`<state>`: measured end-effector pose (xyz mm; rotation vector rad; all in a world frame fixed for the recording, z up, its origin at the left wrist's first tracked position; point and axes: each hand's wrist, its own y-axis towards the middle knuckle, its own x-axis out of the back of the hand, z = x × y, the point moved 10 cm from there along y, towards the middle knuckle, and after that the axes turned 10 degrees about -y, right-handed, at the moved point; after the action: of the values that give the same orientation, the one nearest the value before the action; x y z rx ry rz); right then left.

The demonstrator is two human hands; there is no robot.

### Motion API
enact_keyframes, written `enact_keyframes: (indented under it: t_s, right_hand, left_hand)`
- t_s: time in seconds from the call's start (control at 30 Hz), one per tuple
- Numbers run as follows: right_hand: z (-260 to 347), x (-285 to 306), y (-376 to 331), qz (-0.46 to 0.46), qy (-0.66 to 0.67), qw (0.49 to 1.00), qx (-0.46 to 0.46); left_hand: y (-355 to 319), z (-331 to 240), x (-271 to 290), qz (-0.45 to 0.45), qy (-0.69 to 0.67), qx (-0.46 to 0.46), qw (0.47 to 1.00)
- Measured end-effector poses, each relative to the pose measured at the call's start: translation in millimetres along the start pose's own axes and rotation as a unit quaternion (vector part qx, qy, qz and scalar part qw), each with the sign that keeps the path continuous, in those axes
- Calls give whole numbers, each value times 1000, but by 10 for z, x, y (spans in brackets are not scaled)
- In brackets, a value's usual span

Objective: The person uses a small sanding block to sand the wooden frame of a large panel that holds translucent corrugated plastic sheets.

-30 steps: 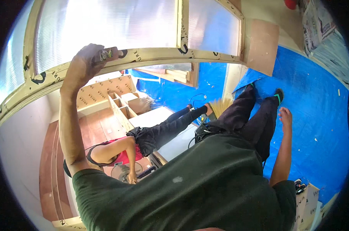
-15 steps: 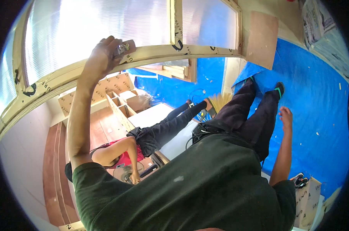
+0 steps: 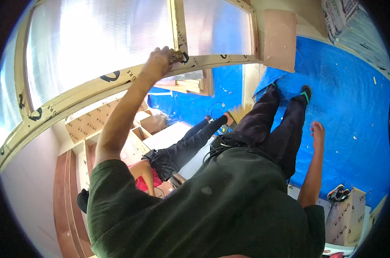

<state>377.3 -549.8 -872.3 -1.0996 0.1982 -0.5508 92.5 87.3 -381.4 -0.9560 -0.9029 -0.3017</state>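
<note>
My left hand (image 3: 158,62) reaches up and is closed around a small brownish block-like piece (image 3: 176,56), pressed against the lower rail of a wooden frame (image 3: 126,74). Its exact kind cannot be made out. Translucent ribbed panels (image 3: 96,36) fill the frame, and an upright bar (image 3: 177,26) rises just beyond the hand. Away from everything, my right hand (image 3: 318,131) hangs at my side over a blue tarp (image 3: 349,116). Its fingers are loosely bent and apart, with nothing seen in them.
Below the frame a co-worker in dark trousers (image 3: 182,148) bends low at my left, partly hidden by my arm and shirt. Wooden compartments (image 3: 139,133) stand there. A straw broom (image 3: 241,112) lies near my legs. A brown board (image 3: 280,41) leans beyond; shoes (image 3: 338,193) sit beside a box (image 3: 345,215).
My left hand has slid right along the frame's rail with the brownish piece, up to the upright bar. The co-worker is more covered by my body. My right hand has barely moved.
</note>
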Motion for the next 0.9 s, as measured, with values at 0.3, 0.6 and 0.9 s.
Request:
enact_keyframes:
  t_s: [0.3, 0.6, 0.9]
  right_hand:
    - [-92, 247, -141, -16, -27, 999, -19]
    - [307, -237, 281, 29, -54, 998, 21]
    - [545, -492, 331, 43, -83, 995, 25]
  left_hand:
    - [-137, -1430, 390, -55, -154, -180, 970]
    - [-1303, 218, 1957, -41, -39, 38, 998]
    - [-1306, 248, 1835, -59, -29, 29, 997]
